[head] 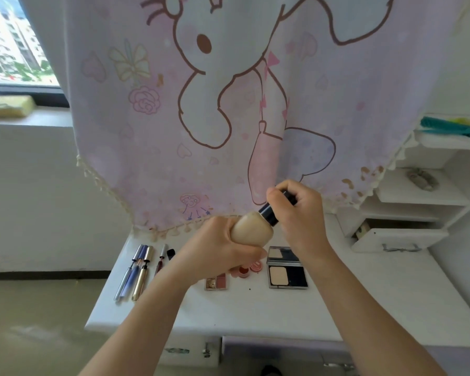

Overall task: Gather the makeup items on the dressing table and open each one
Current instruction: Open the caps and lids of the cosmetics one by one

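Forearms reach in from the near edge and meet over the table (pixel 364 299); left hand (pixel 215 248) is clenched round the body of the bottle (pixel 251 227), lifted clear of the tabletop and tilted, neck up and toward the right hand (pixel 299 213); right hand is closed round the dark cap (pixel 269 214), fingers wrapped over its top, thumb on the near side; cap looks seated on the neck, so the twist or pull is probably in hand; bottle looks like glass full of beige liquid, so likely heavy for its size, rigid, smooth and apt to slip or break if dropped; best held as now, palm round the wide body, other hand high on the cap; below and beyond the left grip lie a blush palette (pixel 216 282) and small pink pots (pixel 250 268), partly hidden; under the right wrist sits an open compact (pixel 286 268); well left of the grip lie slim tubes (pixel 136 270), caps apparently off; farthest back hangs a curtain (pixel 174 118)
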Tool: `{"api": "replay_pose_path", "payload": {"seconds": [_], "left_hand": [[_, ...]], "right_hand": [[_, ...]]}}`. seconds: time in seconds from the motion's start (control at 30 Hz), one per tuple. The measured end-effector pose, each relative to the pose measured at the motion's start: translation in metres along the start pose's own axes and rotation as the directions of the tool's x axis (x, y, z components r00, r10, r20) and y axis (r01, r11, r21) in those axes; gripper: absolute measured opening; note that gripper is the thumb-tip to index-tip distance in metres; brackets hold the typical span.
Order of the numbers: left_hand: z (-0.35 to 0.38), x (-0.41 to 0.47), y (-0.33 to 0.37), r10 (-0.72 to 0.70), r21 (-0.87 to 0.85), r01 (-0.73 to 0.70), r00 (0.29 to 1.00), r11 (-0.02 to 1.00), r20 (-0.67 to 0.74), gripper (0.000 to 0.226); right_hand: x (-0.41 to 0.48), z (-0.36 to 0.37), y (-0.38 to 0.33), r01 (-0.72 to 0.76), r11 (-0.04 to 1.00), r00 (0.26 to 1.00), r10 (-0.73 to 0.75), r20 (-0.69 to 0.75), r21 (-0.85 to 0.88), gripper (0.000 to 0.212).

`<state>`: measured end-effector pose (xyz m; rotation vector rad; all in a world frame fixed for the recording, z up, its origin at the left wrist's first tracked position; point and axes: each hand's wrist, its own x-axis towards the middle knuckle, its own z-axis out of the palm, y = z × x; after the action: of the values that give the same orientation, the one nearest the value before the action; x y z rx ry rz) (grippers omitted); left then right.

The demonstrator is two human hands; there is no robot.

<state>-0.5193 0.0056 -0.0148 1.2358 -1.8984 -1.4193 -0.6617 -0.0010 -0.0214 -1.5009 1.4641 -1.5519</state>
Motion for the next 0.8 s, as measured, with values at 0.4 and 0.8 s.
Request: {"api": "replay_pose_path", "payload": {"seconds": [0.4, 0.8], "left_hand": [[0.03, 0.011, -0.02, -0.155, 0.225, 0.201, 0.966, 0.953, -0.207, 0.016], [0.247, 0.167, -0.06, -0.235, -0.101, 0.223, 0.964, 0.97, -0.125, 0.027]], "right_hand": [[0.052, -0.123, 0.035, -0.264, 0.963, 0.884, 0.26, -0.389, 0.045, 0.017], [0.021, -0.237, 0.191, -0.36, 0.712, 0.897, 0.441, -0.015, -0.603, 0.022]]}}
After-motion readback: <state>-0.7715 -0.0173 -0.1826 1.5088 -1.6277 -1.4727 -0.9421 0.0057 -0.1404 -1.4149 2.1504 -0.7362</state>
